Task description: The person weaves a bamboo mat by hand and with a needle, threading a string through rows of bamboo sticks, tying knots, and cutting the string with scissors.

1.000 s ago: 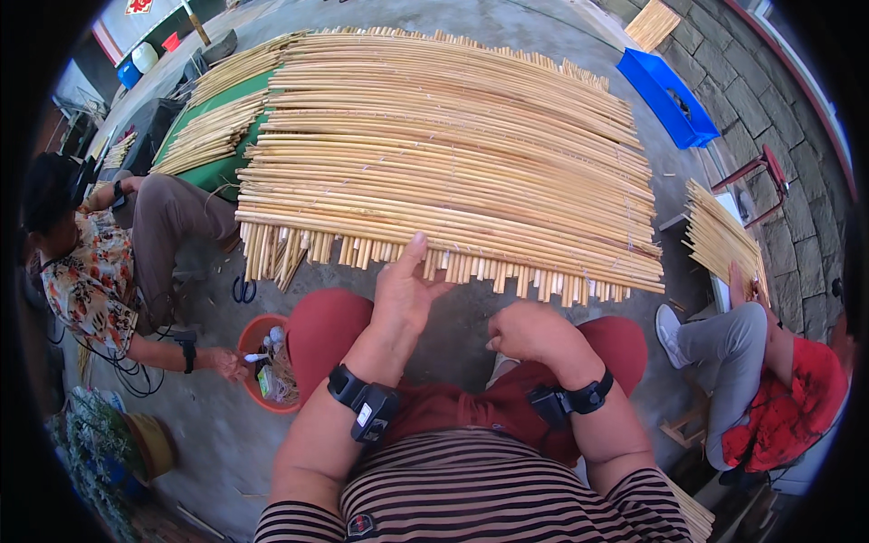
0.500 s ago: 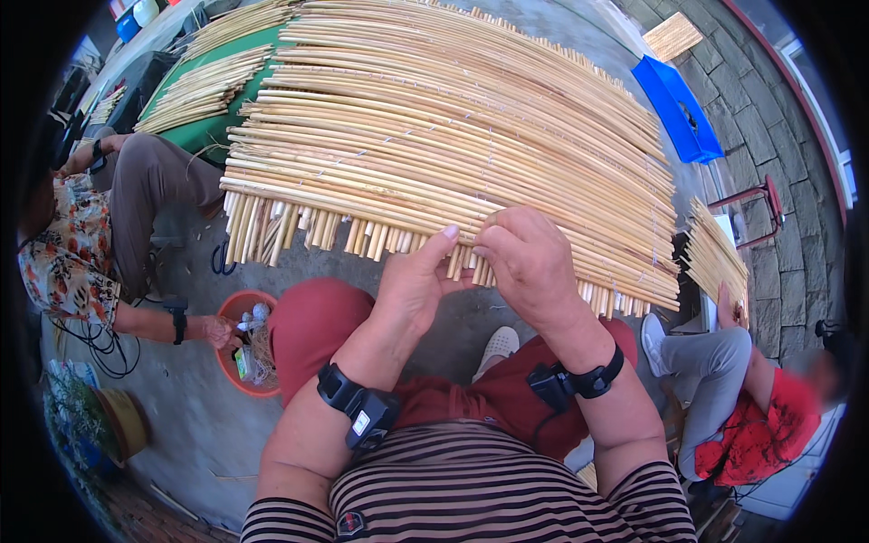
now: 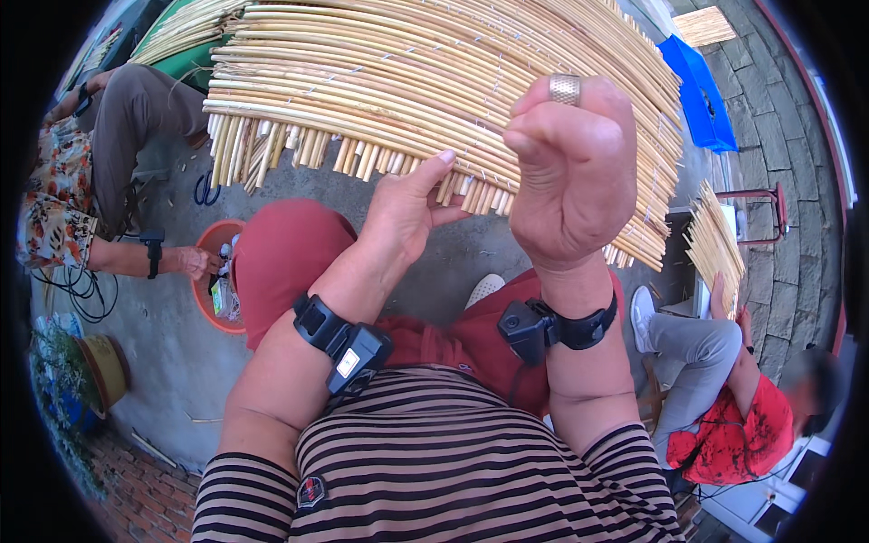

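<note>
A large mat of pale reed stalks (image 3: 380,101), stitched with rows of white thread, slopes down toward my knees. At its near edge, short cut stalk ends (image 3: 367,161) stick out below the outermost stalk. My left hand (image 3: 403,213) grips this edge, thumb on top and fingers underneath. Raised above the mat to the right, my right hand (image 3: 575,172) is closed, fingers curled and pressed together. A metal thimble ring (image 3: 564,89) sits on one of its fingers. Whatever those fingers pinch is hidden or too fine to make out.
At left, a person's hand (image 3: 195,262) reaches into an orange basin (image 3: 201,303) beside my knee. Blue-handled scissors (image 3: 206,188) lie on the floor. Another person at right holds a smaller reed panel (image 3: 715,244). Beyond stands a blue crate (image 3: 697,95); a potted plant (image 3: 101,371) is at left.
My right hand has risen from the mat's edge, up and away from the stalks, still closed. My left hand keeps its hold on the edge. The whole view has shifted slightly.
</note>
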Demonstrator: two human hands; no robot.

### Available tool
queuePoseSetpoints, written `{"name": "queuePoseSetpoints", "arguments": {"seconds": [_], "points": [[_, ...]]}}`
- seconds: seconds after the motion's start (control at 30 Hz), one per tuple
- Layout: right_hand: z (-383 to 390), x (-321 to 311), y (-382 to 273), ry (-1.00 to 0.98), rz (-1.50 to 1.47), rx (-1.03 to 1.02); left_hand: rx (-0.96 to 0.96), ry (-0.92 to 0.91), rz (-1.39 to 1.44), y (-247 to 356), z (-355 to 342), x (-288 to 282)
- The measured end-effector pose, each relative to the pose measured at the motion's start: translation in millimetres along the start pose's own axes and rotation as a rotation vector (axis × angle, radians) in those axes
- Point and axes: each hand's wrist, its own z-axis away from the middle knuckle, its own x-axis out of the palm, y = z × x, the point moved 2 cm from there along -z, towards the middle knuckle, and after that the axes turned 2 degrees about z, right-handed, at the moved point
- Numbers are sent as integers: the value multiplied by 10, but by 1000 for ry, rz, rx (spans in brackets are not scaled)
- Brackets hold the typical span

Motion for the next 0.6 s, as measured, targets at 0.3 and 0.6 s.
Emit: {"name": "queuePoseSetpoints", "arguments": {"seconds": [0.3, 0.6], "points": [[432, -25, 231, -604, 348, 319, 62, -60, 50, 263, -12, -75], [582, 245, 177, -528, 349, 235, 46, -88, 63, 234, -27, -101]]}}
